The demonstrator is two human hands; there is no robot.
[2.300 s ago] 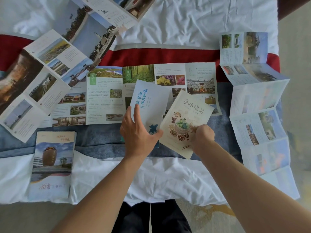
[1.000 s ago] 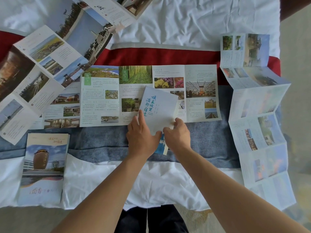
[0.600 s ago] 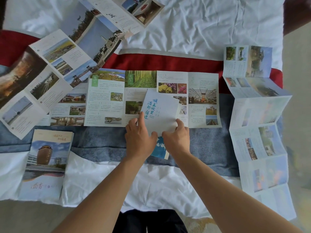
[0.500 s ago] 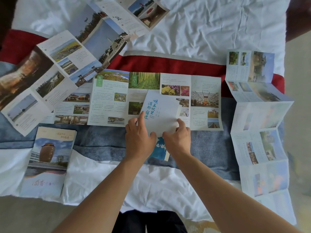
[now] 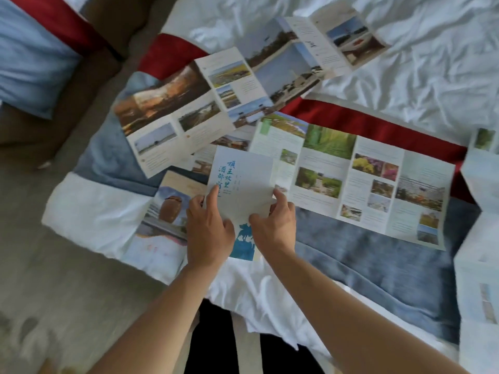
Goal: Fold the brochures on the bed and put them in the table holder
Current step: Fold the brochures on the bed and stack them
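A folded pale-blue brochure (image 5: 244,182) with blue characters is held above the bed by both hands. My left hand (image 5: 209,229) grips its left edge, thumb on the cover. My right hand (image 5: 275,226) pinches its right edge. Under it lies a folded brochure with a brown jar picture (image 5: 162,225). A long unfolded brochure with garden photos (image 5: 351,174) lies flat to the right. Another unfolded brochure with landscape photos (image 5: 216,98) stretches diagonally above. The table holder is not in view.
The bed has white sheets (image 5: 405,63) and a red-and-blue runner (image 5: 364,265). A third unfolded brochure (image 5: 480,238) hangs at the right edge. Grey floor (image 5: 40,252) lies left, with a blue cushion (image 5: 29,66) on a brown seat.
The view has swung left, bringing floor and cushion into sight. Both hands carried the pale-blue brochure left, over the jar brochure. The cream brochure held earlier is no longer visible.
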